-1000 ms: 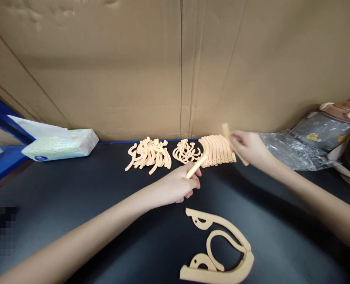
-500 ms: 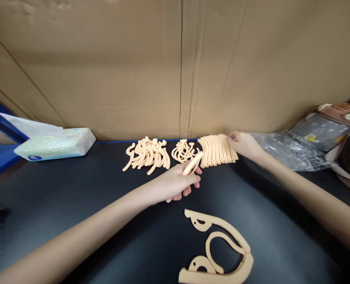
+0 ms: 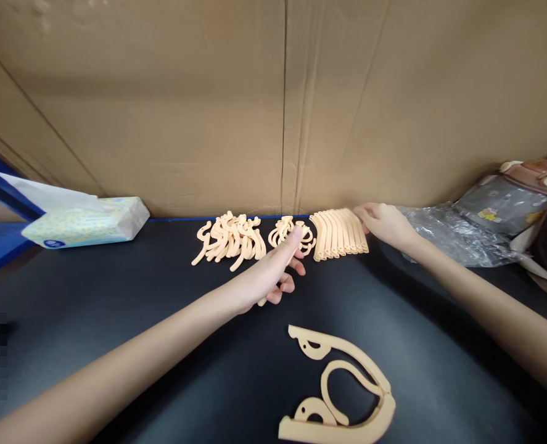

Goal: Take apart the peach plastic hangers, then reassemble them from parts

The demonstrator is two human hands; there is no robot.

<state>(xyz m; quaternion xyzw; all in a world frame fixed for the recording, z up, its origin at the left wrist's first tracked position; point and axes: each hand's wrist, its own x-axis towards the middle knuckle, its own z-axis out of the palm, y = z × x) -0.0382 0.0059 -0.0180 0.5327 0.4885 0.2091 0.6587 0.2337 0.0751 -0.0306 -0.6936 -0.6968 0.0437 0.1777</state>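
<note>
My left hand (image 3: 273, 268) is closed around a beige plastic hanger arm, mostly hidden by the palm; its pale tip (image 3: 263, 301) pokes out below. Behind that hand lies a small pile of beige hooks (image 3: 306, 242). My right hand (image 3: 384, 223) has its fingers bent at the upper right end of a neat row of beige hanger arms (image 3: 340, 234), pinching the end one; the fingertips are partly blurred. Nearer to me, a folding hanger (image 3: 359, 354) lies on the black table, its two arms joined at the right and a curved hook between them.
A heap of curved beige pieces (image 3: 234, 240) lies left of the hooks. Far left stands a tissue pack (image 3: 92, 222). Crumpled clear plastic (image 3: 453, 237) and a transparent container with a brown lid (image 3: 499, 194) are at the right. A cardboard wall (image 3: 185, 111) rises behind.
My left hand has turned and shifted slightly left, so the hanger arm in it is now mostly hidden. My right hand has stayed at the row's right end.
</note>
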